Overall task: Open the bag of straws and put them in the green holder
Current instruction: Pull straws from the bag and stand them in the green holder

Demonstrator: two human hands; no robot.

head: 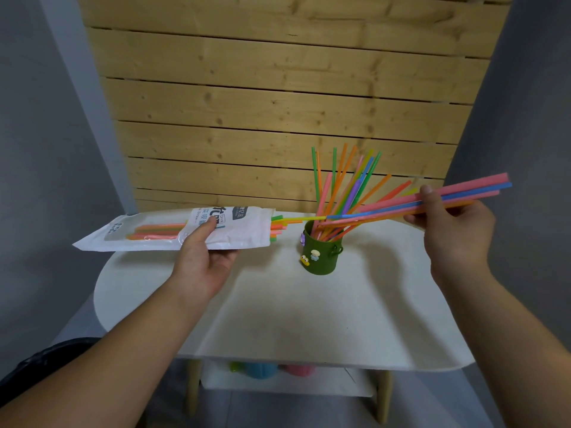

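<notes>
Two bare forearms reach forward from the bottom edge, over a white table [309, 319] with rounded corners. Below the tabletop there is a lower shelf [278, 384], and on it some blurred green, blue and pink things lie; what they are I cannot tell. The left hand [205, 257] is closed on a white bag [173, 228], thumb on the printed top face and the other fingers under it, and it holds the bag flat in the air above the left part of the table. The open mouth of the bag points to the right, and the ends of several straws [278, 225] come out from it, green, orange, pink and yellow; more of them show through the clear window of the bag. The right hand [454, 230] is raised above the right side of the table and is clamped on a small bunch of straws [386, 206], pink, blue and orange. This bunch lies almost level; its left ends are just over the green holder [323, 254], and its right ends stick out past the hand. The green holder stands upright on the table between the two hands, with small figures on its wall, and many colourful straws [343, 186] already stand in it, spread like a fan. Behind the table rises a wall of pale wooden planks [278, 88], with grey walls at both sides.
</notes>
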